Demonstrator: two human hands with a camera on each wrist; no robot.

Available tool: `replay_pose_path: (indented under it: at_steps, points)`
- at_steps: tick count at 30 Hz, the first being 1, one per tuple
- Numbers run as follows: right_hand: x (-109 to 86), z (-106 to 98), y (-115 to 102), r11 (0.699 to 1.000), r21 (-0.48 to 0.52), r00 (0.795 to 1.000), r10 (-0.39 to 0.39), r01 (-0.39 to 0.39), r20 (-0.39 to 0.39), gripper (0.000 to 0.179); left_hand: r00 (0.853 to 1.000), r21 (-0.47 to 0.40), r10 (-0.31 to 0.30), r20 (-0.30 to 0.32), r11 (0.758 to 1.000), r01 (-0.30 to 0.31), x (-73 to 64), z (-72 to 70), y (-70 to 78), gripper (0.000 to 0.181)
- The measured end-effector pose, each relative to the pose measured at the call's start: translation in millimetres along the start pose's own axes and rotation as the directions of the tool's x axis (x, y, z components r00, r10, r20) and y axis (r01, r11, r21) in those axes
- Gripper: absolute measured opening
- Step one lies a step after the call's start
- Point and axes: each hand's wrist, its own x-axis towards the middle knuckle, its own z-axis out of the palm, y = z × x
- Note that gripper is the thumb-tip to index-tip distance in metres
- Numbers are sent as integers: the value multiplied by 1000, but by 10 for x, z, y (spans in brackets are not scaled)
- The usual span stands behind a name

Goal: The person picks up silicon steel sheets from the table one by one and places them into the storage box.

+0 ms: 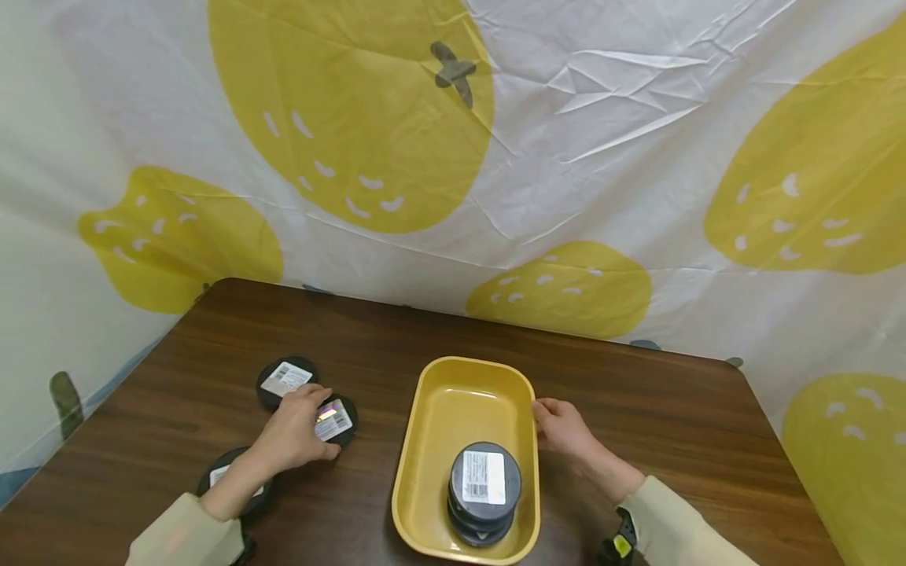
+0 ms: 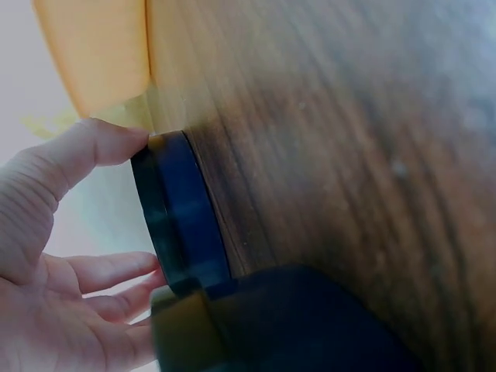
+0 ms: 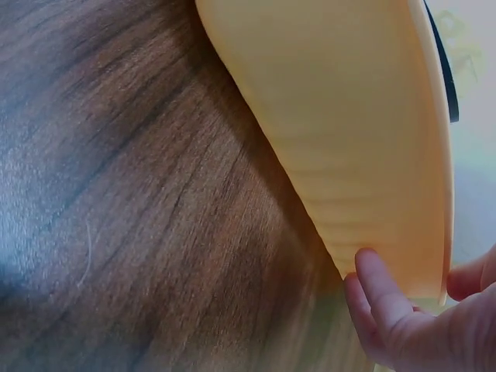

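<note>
On the table's left side my left hand [image 1: 296, 431] spans a flat round black container with a white label [image 1: 334, 424]. In the left wrist view, thumb and fingers hold opposite edges of that container [image 2: 180, 209], which still appears to rest on the table. A yellow rectangular tray [image 1: 433, 417] stands at the middle, with a stack of similar black containers [image 1: 485, 481] at its near end. My right hand [image 1: 566, 428] pinches the tray's right rim; the right wrist view has fingers against the outer wall [image 3: 349, 147] and the thumb over the rim.
Another labelled black container [image 1: 286, 382] lies just behind the left hand. One more [image 1: 225, 472] sits partly under the left forearm. Beneath everything is a dark wooden table [image 1: 637, 401], and a lemon-print cloth [image 1: 538, 196] hangs behind its far edge.
</note>
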Motion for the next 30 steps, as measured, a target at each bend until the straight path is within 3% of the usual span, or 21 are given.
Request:
replay_pose_path:
  at_steps: [7,22,30]
  points:
    - [9,19,15,1000,-10,1000,-8,7,-18,30,1000,-10,7,1,1000,-7,32,-11,18,76]
    - [10,11,10,1000,24,1000,3,-2,-5,32,999,-4,29,16,1000,-29,182,-189,220,76]
    - [6,12,5,1000,-9,1000,-8,8,-17,31,999,-17,29,34,999,-29,258,-254,352,77]
